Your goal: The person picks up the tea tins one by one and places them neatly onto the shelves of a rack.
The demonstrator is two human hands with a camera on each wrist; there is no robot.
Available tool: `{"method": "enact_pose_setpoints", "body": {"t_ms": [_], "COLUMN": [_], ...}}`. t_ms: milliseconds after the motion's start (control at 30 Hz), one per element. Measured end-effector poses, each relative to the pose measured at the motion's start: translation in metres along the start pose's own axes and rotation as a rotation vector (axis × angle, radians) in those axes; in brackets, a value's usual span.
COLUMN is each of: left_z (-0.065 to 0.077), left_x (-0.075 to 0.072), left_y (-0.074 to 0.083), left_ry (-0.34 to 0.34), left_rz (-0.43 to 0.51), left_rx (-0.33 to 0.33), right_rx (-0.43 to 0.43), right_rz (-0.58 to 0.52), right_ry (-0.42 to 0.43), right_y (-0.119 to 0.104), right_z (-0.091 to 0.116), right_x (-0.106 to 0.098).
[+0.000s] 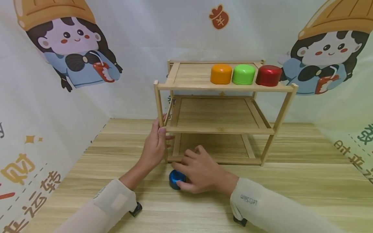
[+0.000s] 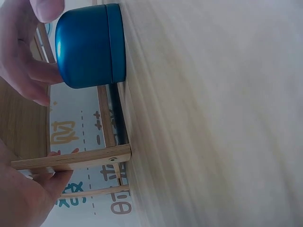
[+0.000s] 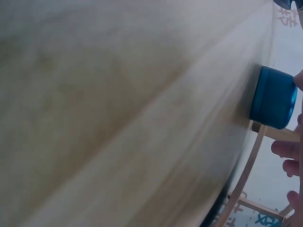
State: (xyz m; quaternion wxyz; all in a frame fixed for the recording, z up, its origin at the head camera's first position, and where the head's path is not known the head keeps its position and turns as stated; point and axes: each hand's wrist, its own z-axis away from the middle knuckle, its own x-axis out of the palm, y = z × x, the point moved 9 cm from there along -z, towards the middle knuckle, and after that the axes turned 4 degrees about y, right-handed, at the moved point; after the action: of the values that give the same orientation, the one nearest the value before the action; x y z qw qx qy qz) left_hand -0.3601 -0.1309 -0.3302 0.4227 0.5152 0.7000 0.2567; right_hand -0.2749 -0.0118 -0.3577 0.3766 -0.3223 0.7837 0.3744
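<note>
A small, shiny blue lidded canister (image 1: 177, 179) stands on the table in front of a wooden three-tier shelf (image 1: 215, 130). My right hand (image 1: 202, 170) holds the canister, thumb on the near side and a finger on the far side; the other fingers are spread. In the left wrist view the base of the blue canister (image 2: 90, 46) meets the tabletop. The right wrist view shows the thumb against the top of the blue canister (image 3: 273, 98). My left hand (image 1: 154, 142) grips the shelf's left front post.
On the shelf's top tier, toward the right, stand an orange canister (image 1: 221, 74), a green canister (image 1: 243, 74) and a red canister (image 1: 268, 75) in a row. Behind the wood-grain table (image 1: 306, 194) hangs a printed white cloth (image 1: 163, 29) with cartoon figures.
</note>
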Motion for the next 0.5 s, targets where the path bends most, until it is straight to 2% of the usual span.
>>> {"method": "enact_pose_setpoints", "body": {"t_ms": [233,500], "left_z": [0.006,0.007], "left_x": [-0.003,-0.004], "left_y": [0.029,0.032], "left_ry": [-0.012,-0.003], "left_rz": [0.01,0.001], "left_rx": [0.002,0.021], "right_rx": [0.003,-0.032], "right_rz": [0.003,0.015], "right_ry": [-0.05,-0.097], "right_y": [-0.003,-0.009], "right_z": [-0.003,-0.005], "right_x": [0.008,0.014]}}
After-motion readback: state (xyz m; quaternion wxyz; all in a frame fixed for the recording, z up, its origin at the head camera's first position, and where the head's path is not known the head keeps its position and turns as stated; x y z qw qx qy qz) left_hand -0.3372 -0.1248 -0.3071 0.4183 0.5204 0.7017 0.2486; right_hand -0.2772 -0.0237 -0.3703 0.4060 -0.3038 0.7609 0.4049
